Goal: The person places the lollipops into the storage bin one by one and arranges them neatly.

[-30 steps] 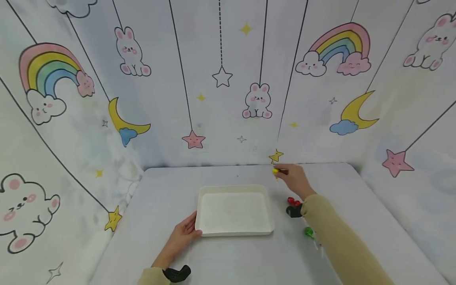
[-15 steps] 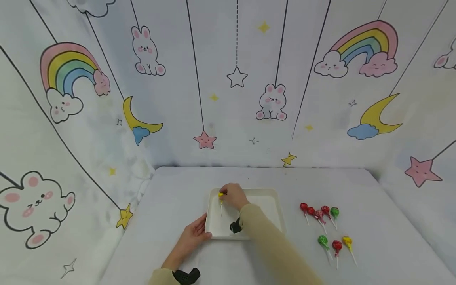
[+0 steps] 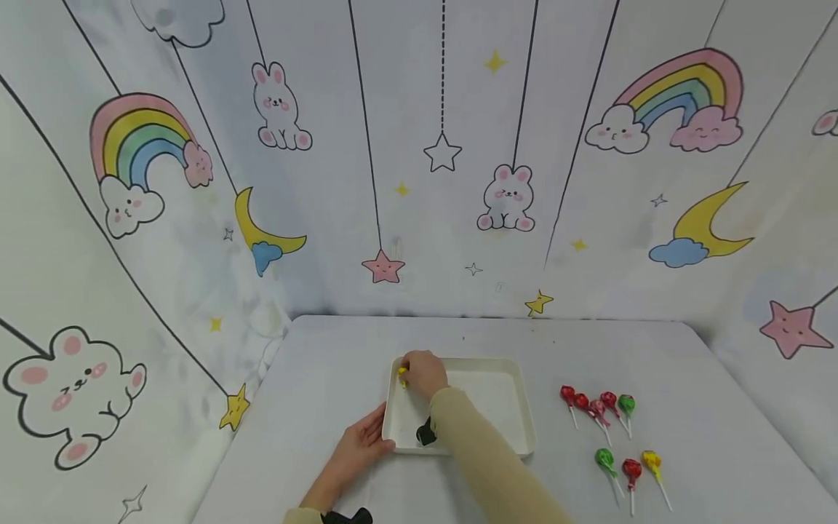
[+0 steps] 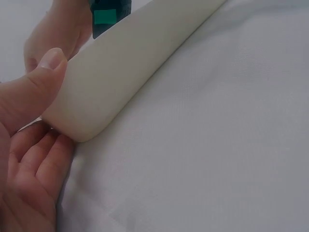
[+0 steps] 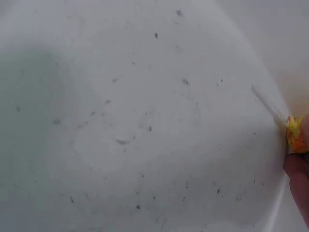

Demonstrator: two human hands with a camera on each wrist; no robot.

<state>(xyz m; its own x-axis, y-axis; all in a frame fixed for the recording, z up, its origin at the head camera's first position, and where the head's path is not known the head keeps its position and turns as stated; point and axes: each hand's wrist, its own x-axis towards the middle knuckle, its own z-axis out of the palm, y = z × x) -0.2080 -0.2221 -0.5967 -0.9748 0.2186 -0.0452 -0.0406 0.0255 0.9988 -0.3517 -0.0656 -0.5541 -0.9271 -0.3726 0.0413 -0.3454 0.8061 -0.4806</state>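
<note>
Currently, on my feed, the right hand (image 3: 424, 374) pinches a yellow lollipop (image 3: 402, 375) just inside the tray's (image 3: 487, 393) ten o'clock edge, while the left hand (image 3: 356, 442) grips its eight o'clock corner, thumb over rim. A strip of worktop (image 3: 548, 356) separates the tray's three o'clock edge from eight more lollipops (image 3: 597, 409).

A pale backdrop (image 3: 327, 189) rises behind the table (image 3: 327, 356) and along its left and right sides, printed with 2 rainbows (image 3: 142, 124), 2 yellow crescent moons (image 3: 700, 225), 2 pink stars (image 3: 383, 267), rabbits (image 3: 509, 204) and thin dark lines (image 3: 366, 131). White woven cloth (image 4: 207, 130) covers the tabletop. Light falls soft and even, with faint shadows.
</note>
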